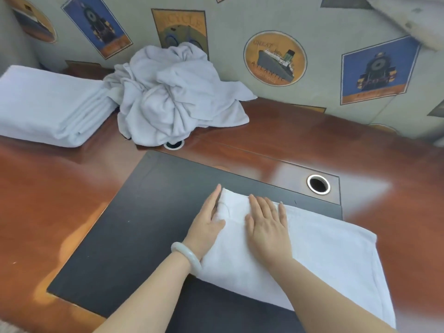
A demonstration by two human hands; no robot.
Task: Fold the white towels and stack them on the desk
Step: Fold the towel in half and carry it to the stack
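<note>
A partly folded white towel (324, 255) lies flat on the black mat (134, 227) in the middle of the desk. My left hand (207, 227), with a pale bangle on its wrist, lies with straight fingers along the towel's left edge. My right hand (268, 222) presses flat on top of the towel near its far left corner. A heap of crumpled white towels (173, 97) sits at the back of the desk. To its left stands a stack of folded white towels (45, 104).
The glossy brown desk (48, 188) runs to a wall with poster-print wallpaper (274, 58). Two round cable holes show: one (318, 184) at the mat's far right corner, another (174, 144) half under the crumpled heap.
</note>
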